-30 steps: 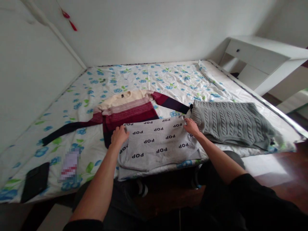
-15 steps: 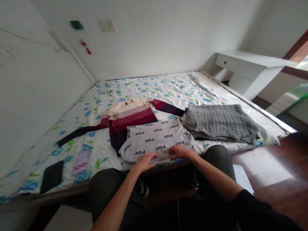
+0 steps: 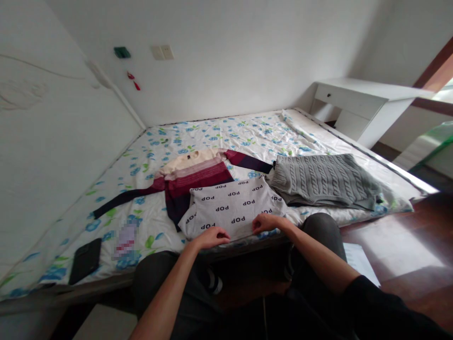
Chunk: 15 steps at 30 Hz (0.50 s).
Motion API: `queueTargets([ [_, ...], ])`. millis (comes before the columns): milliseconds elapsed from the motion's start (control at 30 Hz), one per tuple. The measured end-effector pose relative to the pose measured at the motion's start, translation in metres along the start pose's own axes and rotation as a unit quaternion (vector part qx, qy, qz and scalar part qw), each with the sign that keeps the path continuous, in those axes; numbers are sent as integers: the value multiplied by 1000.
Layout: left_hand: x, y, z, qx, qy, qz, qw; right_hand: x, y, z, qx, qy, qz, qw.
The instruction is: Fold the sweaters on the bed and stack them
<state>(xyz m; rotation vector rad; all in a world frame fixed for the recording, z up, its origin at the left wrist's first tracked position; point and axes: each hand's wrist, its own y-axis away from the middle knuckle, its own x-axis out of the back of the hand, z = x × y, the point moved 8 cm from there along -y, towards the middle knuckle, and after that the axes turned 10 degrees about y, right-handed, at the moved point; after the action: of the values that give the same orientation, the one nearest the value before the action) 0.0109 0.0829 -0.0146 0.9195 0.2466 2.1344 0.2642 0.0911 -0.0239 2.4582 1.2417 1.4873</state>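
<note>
**Both hands on the near hem of the grey POP top**

Nearest to us, our knees sit against the edge of the bed, so the work lies within easy reach. Our left hand and right hand rest side by side on the near edge of the grey POP top, fingers curled down onto the cloth. We cannot tell whether they pinch the hem or only press on it, as the fingertips hide against the fabric. The top lies flat with its sides tucked in, close to the mattress edge, its print facing away from us; the flat lie reads as a garment kept smooth while it is handled.

To the left on the sheet lie a black phone and, just beyond it, a small blurred card, both well apart from the clothes.

Behind the grey top, and partly under its far edge, a striped maroon sweater is spread out with its dark sleeves stretched to either side. To the right, a grey cable-knit sweater lies folded near the bed's right side, just beside the top but not on it.

Farthest off stand a white desk and the wall switches.
</note>
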Motion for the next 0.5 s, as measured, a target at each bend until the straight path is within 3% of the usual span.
queueTargets([
  [100,42,1,-13,24,0,34,999,26,2,27,-13,-3,24,1000],
  [200,108,5,-38,68,-40,163,983,68,7,75,-95,33,101,990],
  [300,167,10,-69,139,-56,278,949,104,14,120,-186,54,172,966],
  [400,198,4,-98,221,-53,318,921,124,11,146,-246,55,223,942],
  [500,208,-13,-111,243,-43,324,913,132,-6,153,-275,68,246,927],
])
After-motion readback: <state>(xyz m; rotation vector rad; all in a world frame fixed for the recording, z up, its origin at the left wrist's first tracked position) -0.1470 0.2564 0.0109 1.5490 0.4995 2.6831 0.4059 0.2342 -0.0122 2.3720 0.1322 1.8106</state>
